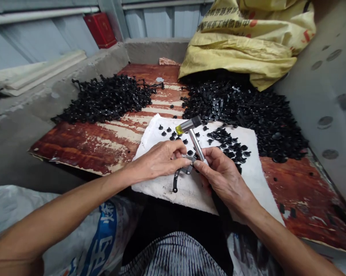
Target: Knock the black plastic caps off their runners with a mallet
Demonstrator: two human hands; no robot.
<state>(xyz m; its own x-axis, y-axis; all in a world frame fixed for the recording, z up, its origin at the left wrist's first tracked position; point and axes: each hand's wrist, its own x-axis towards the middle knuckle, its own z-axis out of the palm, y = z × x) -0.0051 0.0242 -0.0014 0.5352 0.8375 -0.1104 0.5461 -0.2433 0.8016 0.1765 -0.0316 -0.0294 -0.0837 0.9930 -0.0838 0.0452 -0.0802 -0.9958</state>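
My left hand (161, 159) is closed in a pinch on a thin black plastic strap piece (177, 179) that hangs down over a white cloth pad (247, 172). My right hand (221, 172) is curled round the metal handle of a small hammer (191, 128), whose grey and yellow head points up and away from me. Its fingertips also meet the black piece, right against my left fingers. Small black round caps (227, 142) lie scattered on the pad just beyond both hands.
A worn red-brown board (104, 138) carries the pad. One heap of black plastic parts (109, 97) lies at the back left, a larger heap (256, 111) at the back right under a yellow sack (247, 42). White woven bags sit at my knees.
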